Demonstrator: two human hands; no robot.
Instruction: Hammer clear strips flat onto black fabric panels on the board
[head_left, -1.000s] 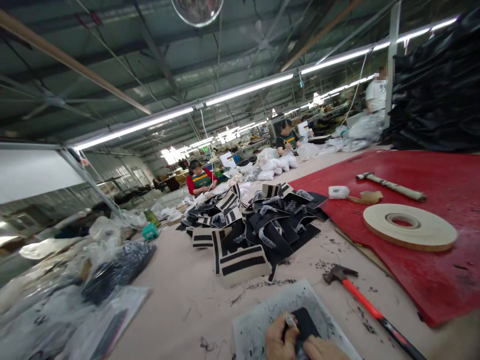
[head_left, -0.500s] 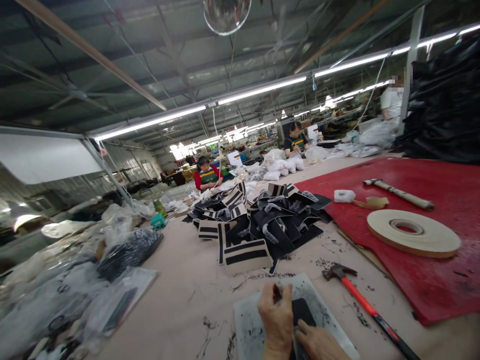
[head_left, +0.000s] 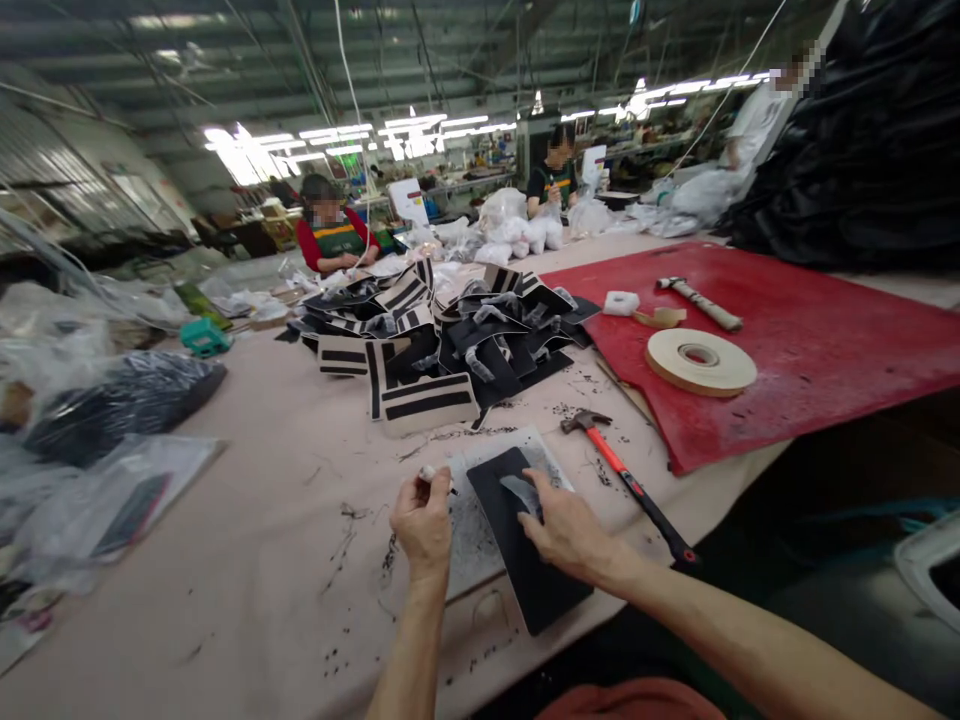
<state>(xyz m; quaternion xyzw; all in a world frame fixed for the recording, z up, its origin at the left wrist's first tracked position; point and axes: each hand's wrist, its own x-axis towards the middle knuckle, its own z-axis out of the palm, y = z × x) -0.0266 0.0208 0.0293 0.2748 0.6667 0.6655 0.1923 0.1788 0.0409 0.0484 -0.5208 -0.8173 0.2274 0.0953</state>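
Head view, six o'clock: the right hand spreads over the black panel; the left hand pinches a small tool. Positioning seems in hand; the next move likely calls for steadiness.

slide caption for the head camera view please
The left hand holds a small tool while the right hand touches a black panel, hammer alongside, piled panels beyond.
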